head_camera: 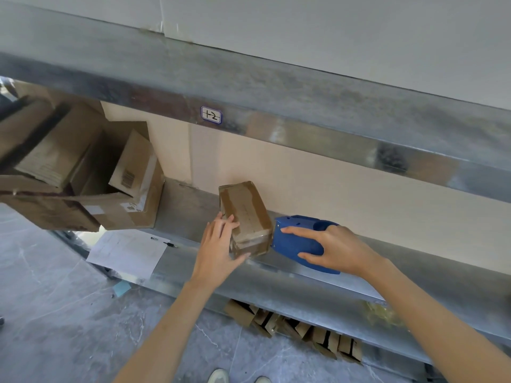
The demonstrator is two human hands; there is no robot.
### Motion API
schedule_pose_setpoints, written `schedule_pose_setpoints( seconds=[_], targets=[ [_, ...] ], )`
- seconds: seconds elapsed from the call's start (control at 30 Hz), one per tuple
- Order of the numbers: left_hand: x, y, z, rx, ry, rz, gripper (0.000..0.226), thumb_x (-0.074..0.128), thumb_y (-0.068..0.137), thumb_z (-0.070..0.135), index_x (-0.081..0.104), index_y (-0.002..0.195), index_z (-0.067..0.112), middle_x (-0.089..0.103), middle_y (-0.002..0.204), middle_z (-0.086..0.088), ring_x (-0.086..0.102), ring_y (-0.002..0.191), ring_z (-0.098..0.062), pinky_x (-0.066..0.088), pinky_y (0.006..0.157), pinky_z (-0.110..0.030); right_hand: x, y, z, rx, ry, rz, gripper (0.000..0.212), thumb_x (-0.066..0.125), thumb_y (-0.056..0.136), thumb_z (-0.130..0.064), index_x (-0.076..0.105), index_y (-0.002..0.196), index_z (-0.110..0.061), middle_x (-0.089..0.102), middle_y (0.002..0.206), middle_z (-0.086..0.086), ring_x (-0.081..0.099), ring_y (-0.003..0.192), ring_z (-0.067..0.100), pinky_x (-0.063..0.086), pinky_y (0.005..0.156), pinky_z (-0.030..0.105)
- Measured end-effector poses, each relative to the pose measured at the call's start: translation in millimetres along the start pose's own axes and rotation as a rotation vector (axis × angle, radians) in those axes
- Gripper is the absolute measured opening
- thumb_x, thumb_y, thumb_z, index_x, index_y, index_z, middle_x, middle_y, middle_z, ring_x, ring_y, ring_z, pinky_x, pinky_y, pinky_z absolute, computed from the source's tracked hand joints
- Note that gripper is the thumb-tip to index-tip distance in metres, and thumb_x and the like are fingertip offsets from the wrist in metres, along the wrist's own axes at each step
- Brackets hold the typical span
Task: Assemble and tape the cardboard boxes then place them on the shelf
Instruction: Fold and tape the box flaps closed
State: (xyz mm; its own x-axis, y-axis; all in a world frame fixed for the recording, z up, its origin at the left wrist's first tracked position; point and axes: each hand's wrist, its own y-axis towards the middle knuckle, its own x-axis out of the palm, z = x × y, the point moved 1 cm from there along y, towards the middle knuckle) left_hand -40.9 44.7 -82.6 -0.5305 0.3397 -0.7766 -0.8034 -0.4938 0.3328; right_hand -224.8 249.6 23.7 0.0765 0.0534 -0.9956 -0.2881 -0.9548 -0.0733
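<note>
A small taped cardboard box [244, 214] lies on the metal shelf [276, 275], its long side running back toward the wall. My left hand [218, 248] grips the box's near left corner, fingers on its top and thumb under the front end. Right of the box sits a blue tape dispenser [300, 240], held in my right hand [331, 251], whose fingers curl over its top and side. The dispenser's front nearly touches the box's right near corner.
A large open cardboard carton [83, 189] with smaller boxes inside stands at the shelf's left end. A paper sheet [127, 251] and a pen [164, 241] lie beside it. An upper shelf [304, 117] overhangs. Flattened boxes [298, 330] lie below on the floor.
</note>
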Motion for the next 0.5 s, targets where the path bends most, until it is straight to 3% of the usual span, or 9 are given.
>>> schedule_pose_setpoints(
  seconds=[0.1, 0.3, 0.4, 0.5],
  targets=[
    [-3.6, 4.8, 3.8, -0.011, -0.022, 0.006, 0.063, 0.086, 0.072, 0.029, 0.056, 0.126, 0.013, 0.050, 0.127, -0.003, 0.040, 0.138, -0.024, 0.044, 0.109, -0.045, -4.0, 1.5, 0.9, 0.002, 0.003, 0.005, 0.060, 0.052, 0.093, -0.052, 0.020, 0.143, -0.064, 0.035, 0.047, -0.008, 0.035, 0.043, 0.011, 0.028, 0.046, 0.019],
    [-27.8, 7.5, -24.4, 0.006, -0.118, -0.077, 0.063, 0.083, 0.076, 0.017, 0.056, 0.133, 0.021, 0.045, 0.136, 0.004, 0.033, 0.144, -0.011, 0.053, 0.096, -0.038, -3.8, 9.9, -17.5, -0.063, 0.060, -0.013, 0.065, 0.054, 0.085, -0.068, 0.020, 0.140, -0.068, 0.031, 0.048, -0.004, 0.031, 0.047, 0.010, 0.024, 0.048, 0.017],
    [-37.5, 10.3, -38.7, -0.005, -0.191, -0.088, 0.062, 0.083, 0.076, 0.012, 0.058, 0.131, 0.025, 0.043, 0.138, 0.013, 0.031, 0.141, 0.001, 0.053, 0.093, -0.028, -2.0, 18.4, -26.8, -0.097, 0.069, -0.008, 0.063, 0.055, 0.089, -0.062, 0.021, 0.141, -0.066, 0.029, 0.048, -0.003, 0.030, 0.046, 0.012, 0.024, 0.048, 0.018],
    [-39.3, 11.9, -43.3, 0.015, -0.196, -0.088, 0.062, 0.085, 0.073, 0.013, 0.059, 0.129, 0.025, 0.044, 0.131, 0.019, 0.027, 0.138, 0.014, 0.042, 0.090, -0.008, 0.0, 21.8, -24.7, -0.095, 0.110, -0.014, 0.062, 0.057, 0.090, -0.059, 0.021, 0.140, -0.068, 0.029, 0.048, -0.002, 0.030, 0.046, 0.013, 0.027, 0.048, 0.019]
  ],
)
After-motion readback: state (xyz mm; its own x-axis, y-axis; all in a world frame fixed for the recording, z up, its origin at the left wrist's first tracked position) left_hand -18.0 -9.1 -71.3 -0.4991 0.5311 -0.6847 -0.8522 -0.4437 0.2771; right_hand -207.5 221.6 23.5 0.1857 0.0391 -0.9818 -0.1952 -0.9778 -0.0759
